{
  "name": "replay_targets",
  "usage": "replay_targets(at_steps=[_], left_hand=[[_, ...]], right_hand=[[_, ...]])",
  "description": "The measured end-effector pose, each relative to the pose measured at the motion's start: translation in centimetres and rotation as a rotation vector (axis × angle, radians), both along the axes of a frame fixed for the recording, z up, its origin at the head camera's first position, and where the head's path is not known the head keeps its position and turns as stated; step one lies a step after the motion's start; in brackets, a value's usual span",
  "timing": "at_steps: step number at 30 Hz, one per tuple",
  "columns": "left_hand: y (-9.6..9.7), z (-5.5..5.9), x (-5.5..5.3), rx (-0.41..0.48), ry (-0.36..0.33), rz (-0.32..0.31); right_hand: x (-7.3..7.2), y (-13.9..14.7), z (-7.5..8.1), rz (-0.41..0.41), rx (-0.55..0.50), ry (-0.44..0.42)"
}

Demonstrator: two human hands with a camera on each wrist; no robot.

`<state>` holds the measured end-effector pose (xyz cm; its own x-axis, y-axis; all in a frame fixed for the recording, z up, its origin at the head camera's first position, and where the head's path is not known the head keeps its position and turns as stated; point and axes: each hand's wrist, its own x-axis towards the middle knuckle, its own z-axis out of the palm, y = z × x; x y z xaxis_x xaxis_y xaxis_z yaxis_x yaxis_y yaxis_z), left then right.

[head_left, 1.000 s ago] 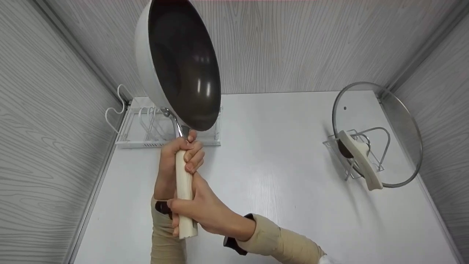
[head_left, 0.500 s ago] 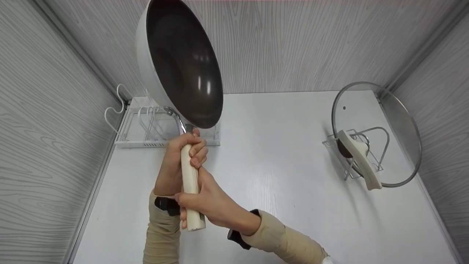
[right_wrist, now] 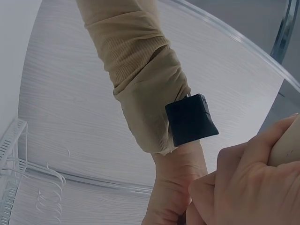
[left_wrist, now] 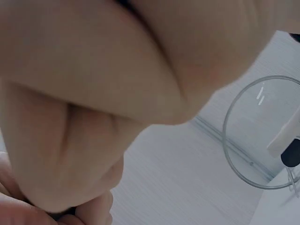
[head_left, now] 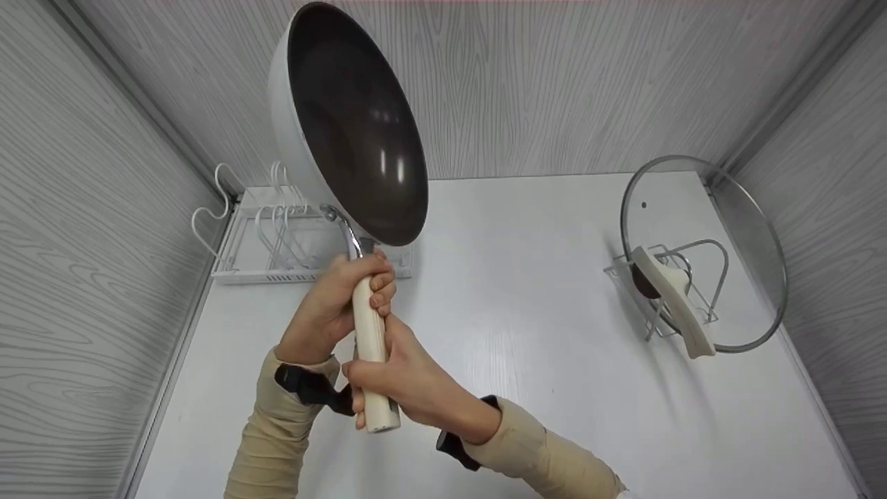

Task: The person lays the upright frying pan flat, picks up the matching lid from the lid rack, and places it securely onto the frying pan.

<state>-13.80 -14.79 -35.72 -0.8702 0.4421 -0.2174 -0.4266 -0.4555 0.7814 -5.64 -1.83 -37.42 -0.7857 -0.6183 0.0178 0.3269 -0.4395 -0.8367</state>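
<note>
Frying pan (head_left: 357, 132) up at 11 o'clock in the head view, tipped, dark inside facing 3 o'clock. Both hands on its cream handle (head_left: 371, 329): left hand (head_left: 336, 301) wrapped round it close to the bowl, right hand (head_left: 412, 384) gripping nearer the butt end. Surface: glossy white tabletop (head_left: 520, 298), grey wood-grain panels (head_left: 520, 90) at 9, 12 and 3. White rack (head_left: 291, 277) at 9 o'clock, behind the pan. At 3: glass lid (head_left: 707, 215), tilted on a small wire stand (head_left: 725, 270), its pale grip toward 4 o'clock.

Visibility: pan and hands cover part of the rack; sleeves (head_left: 277, 423) run off the bottom edge. Left wrist view is mostly close-up skin, lid cropped at 3. Right wrist view crops the rack at 9 and shows just a bit of handle at 4.
</note>
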Motion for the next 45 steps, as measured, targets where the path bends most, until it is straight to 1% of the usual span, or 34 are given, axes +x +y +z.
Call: replay_targets(at_steps=[4,8,11,15,18,23,25,29,33,38,42,45], left_hand=[[-0.2,0.2,0.1,-0.031,-0.014,0.002],[-0.4,0.3,0.0,-0.061,-0.005,-0.011],[-0.5,0.4,-0.1,-0.103,0.001,-0.013],[-0.5,0.4,-0.2,-0.148,0.003,0.002],[-0.4,0.4,-0.3,-0.149,-0.007,0.011],[0.0,0.2,-0.4,-0.092,-0.023,0.015],[0.2,0.1,-0.4,-0.066,-0.027,0.028],[0.5,0.0,-0.5,0.030,-0.045,0.041],[0.7,-0.3,-0.6,0.125,-0.055,0.029],[0.7,-0.6,-0.7,0.142,-0.051,0.029],[0.8,-0.8,-0.7,0.161,-0.075,0.036],[0.9,-0.8,-0.7,0.194,-0.094,0.032]], right_hand=[[0.1,0.0,0.0,-0.004,0.001,0.000],[0.2,-0.1,0.0,-0.024,0.011,0.014],[0.2,-0.2,-0.1,-0.038,0.022,0.020],[0.1,-0.3,-0.2,-0.046,0.038,0.012],[0.1,-0.3,-0.4,-0.052,0.040,0.014],[-0.1,-0.4,-0.7,-0.062,0.037,0.032],[-0.2,-0.4,-0.8,-0.064,0.046,0.039],[-0.4,-0.5,-0.7,-0.075,0.065,0.050],[-0.6,-0.6,-0.6,-0.083,0.076,0.055],[-0.7,-0.7,-0.8,-0.090,0.088,0.056],[-0.8,-0.7,-0.8,-0.089,0.098,0.059],[-0.8,-0.7,-0.7,-0.092,0.108,0.063]])
